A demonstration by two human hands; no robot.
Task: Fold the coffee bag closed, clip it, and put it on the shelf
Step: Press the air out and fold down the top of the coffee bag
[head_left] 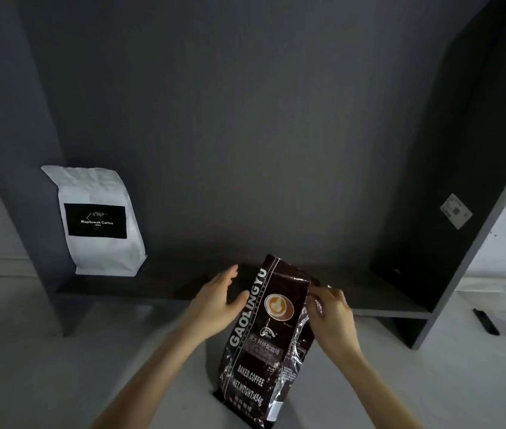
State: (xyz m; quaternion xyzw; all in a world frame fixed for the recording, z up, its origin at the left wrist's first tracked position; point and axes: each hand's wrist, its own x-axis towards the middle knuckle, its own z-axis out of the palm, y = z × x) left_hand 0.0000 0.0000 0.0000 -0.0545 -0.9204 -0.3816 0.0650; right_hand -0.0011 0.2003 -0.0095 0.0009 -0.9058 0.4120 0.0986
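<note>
Head view | dark glossy foil coffee bag (pixel 261 332) upright on pale table (pixel 59 366) | left hand (pixel 217 301) spread wide beside it | right hand (pixel 332 317) pinching its crinkled side — likely heavy, slippery; grip top edge

Domestic kitchen or coffee-storage corner, judged on these points. A dark grey open shelf unit (pixel 394 311) stands on a pale grey countertop (pixel 44 351), with a dark back panel behind it. On the shelf a white coffee pouch (pixel 100 221) stands upright, with a black label. A dark retail coffee bag (pixel 264 339), marked baked coffee with a net weight, stands on the counter. A pale speckled surface (pixel 505 243) lies to the right.
</note>
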